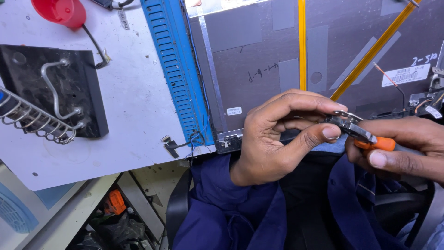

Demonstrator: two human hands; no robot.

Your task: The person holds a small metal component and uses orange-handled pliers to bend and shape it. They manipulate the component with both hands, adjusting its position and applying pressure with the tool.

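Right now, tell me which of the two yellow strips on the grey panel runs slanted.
The right-hand yellow strip: it slants from the panel's top right corner down toward the left hand. The other yellow strip runs straight up and down.

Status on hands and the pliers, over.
Left hand pinching small metal part at plier tip. Right hand shut on orange-handled pliers. Grey panel behind; nothing blocking.
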